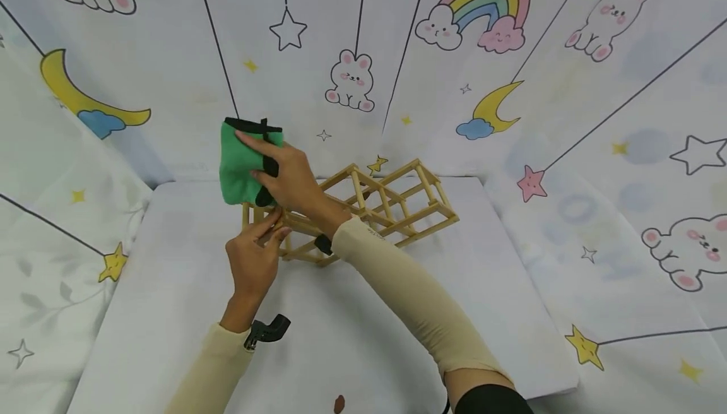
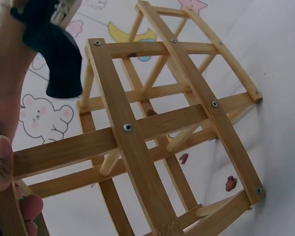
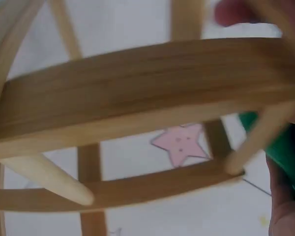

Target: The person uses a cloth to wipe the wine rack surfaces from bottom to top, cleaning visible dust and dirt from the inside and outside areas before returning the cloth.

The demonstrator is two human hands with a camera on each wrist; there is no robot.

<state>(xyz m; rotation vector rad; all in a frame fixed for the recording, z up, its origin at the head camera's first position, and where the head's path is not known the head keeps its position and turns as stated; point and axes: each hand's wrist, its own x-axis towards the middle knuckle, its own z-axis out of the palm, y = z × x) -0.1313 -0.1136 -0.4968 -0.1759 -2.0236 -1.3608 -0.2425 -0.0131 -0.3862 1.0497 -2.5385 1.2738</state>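
A folding wooden rack [image 1: 392,212] of slats and round dowels, joined with metal fasteners, stands tilted at the back of the white table. At its left end my left hand [image 1: 252,262] grips a slat; in the left wrist view, thumb and fingertips [image 2: 32,206] close round the corner of the frame. My right hand [image 1: 292,177] holds a green cloth [image 1: 235,171] with black edging just above that same end, index finger stretched across it. Part of the green cloth [image 3: 285,152] shows behind the wood in the right wrist view.
The white tabletop [image 1: 352,338] has a small brown mark [image 1: 339,404] near the front. A printed fabric backdrop [image 1: 397,92] with rabbits, stars and moons rises behind and beside it. A black wrist camera mount [image 1: 269,329] sticks out from my left sleeve.
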